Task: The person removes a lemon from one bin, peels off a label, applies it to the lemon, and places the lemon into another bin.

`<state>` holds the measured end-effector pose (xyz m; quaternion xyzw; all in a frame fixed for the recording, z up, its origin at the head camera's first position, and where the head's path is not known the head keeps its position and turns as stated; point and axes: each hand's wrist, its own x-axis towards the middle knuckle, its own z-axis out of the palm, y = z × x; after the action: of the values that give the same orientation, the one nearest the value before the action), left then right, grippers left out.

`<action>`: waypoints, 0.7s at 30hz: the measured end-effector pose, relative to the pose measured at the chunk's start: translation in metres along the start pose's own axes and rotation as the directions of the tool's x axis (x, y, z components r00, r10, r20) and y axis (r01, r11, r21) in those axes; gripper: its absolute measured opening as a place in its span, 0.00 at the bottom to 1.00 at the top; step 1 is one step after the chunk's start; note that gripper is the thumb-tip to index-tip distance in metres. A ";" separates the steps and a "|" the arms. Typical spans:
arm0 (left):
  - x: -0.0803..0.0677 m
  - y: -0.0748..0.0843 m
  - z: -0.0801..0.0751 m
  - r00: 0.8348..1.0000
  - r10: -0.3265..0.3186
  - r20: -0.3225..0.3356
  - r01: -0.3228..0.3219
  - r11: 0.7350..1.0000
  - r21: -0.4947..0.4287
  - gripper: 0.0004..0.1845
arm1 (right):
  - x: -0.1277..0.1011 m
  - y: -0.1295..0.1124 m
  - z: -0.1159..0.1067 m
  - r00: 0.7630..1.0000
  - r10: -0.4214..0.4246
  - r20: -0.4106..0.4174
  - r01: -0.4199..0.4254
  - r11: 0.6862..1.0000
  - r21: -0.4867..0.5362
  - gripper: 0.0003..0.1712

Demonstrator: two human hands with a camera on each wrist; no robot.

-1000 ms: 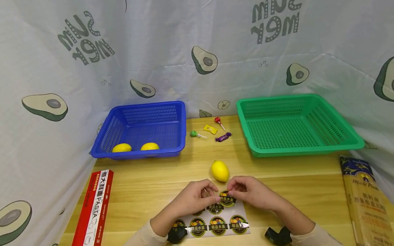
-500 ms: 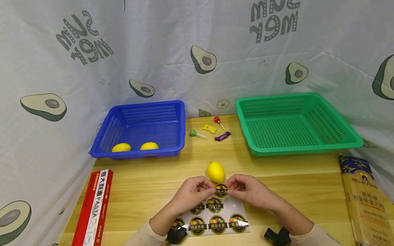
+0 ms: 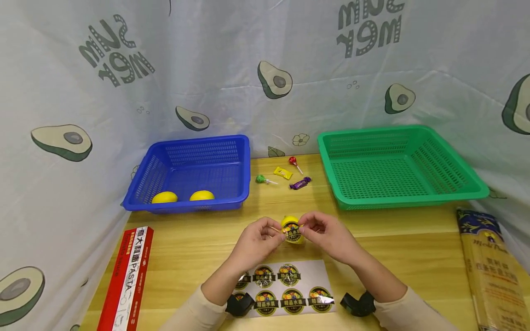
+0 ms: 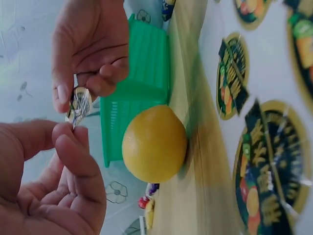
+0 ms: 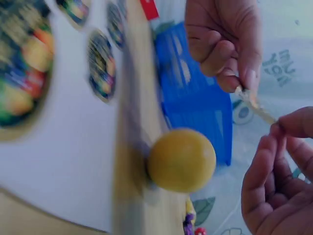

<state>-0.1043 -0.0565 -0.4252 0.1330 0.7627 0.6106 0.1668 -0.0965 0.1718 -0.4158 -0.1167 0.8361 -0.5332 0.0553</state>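
Observation:
A round black-and-gold fruit sticker is stretched between both hands over the table. My left hand pinches its left edge with thumb and forefinger, while my right hand pinches the right edge. Behind the sticker, a yellow lemon is partly hidden in the head view. The left wrist view shows the lemon standing on the table, apart from the sticker, which is seen edge-on. Nearer to the body lies a white sticker sheet with several more stickers on it.
A blue basket at the back left contains two lemons. At the back right is a green basket. Lollipops and wrapped candies lie between them. A red pasta box borders the left, a spaghetti pack the right.
Both hands have moved forward from the sheet, taking the sticker with them, and it now overlaps the lemon in the head view. The sheet's upper right corner is now uncovered.

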 end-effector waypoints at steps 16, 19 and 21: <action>0.026 -0.026 0.012 0.990 -0.110 -0.089 0.092 0.978 -0.185 0.12 | 0.029 0.021 0.006 0.987 0.140 -0.081 -0.149 0.982 -0.118 0.09; 0.028 -0.027 0.012 0.987 -0.130 -0.091 0.108 0.971 -0.212 0.14 | 0.031 0.023 0.007 0.985 0.151 -0.086 -0.161 0.979 -0.123 0.08; 0.029 -0.027 0.012 0.986 -0.137 -0.096 0.113 0.969 -0.221 0.14 | 0.032 0.024 0.008 0.985 0.148 -0.088 -0.158 0.979 -0.131 0.09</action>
<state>-0.1251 -0.0397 -0.4567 0.0319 0.7072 0.6840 0.1762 -0.1290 0.1663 -0.4394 -0.0348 0.8789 -0.4725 0.0556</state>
